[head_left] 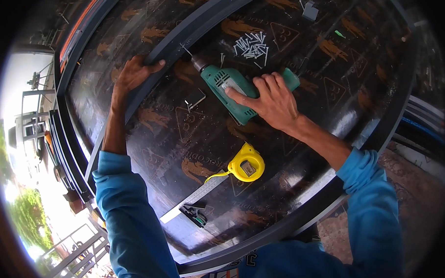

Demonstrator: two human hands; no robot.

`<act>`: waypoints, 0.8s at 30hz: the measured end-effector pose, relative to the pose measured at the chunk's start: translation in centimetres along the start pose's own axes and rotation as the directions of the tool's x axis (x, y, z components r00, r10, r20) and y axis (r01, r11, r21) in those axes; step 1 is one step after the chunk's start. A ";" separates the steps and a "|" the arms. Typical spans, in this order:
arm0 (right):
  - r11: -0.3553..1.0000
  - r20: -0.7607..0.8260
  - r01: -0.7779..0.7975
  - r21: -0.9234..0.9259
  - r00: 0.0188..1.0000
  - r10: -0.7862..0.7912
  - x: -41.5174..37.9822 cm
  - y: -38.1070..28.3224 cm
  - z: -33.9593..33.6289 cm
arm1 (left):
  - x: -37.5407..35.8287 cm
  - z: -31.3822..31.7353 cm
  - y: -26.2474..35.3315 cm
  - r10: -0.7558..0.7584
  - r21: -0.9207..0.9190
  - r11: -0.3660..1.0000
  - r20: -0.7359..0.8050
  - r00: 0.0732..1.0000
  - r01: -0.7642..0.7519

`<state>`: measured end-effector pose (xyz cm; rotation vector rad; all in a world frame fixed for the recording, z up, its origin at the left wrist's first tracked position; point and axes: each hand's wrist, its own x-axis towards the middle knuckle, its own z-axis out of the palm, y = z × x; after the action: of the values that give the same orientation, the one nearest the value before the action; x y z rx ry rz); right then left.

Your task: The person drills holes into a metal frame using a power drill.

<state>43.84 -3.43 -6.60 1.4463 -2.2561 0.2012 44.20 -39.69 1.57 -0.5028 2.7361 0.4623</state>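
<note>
My right hand (pixel 277 100) is wrapped around the handle of a green power drill (pixel 230 89), thumb along its body. The drill's bit points up and left, its tip at a dark grey metal bar (pixel 204 27) that crosses the board. Whether the tip has entered the bar cannot be made out. My left hand (pixel 138 73) grips the same bar just left of the bit, thumb on top and fingers partly hidden at the far edge. Below the chuck lies a small dark block (pixel 196 98) with a screw-like metal piece beside it.
A yellow tape measure (pixel 247 163) and a combination square (pixel 195 196) lie nearest my body. Several screws (pixel 251 46) are heaped beyond the drill, with a grey bracket-like piece (pixel 310 11) and a green bit (pixel 339 34) farther right. A dark frame (pixel 327 201) edges the printed board.
</note>
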 end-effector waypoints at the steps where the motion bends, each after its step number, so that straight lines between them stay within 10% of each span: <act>1: 1.000 0.000 -0.004 0.000 1.000 0.004 0.0 0.0 0.0 | 0.0 0.0 0.0 0.003 0.002 1.000 0.002 1.000 -0.003; 24: 0.988 0.019 -0.011 0.155 1.000 0.009 0.7 2.1 0.9 | -0.5 0.8 -0.6 0.058 -0.037 0.997 -0.123 0.991 -0.063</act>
<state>41.43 -3.41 -6.77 1.5205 -2.3065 0.3766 45.07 -39.75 0.93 -0.4732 2.8708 0.5193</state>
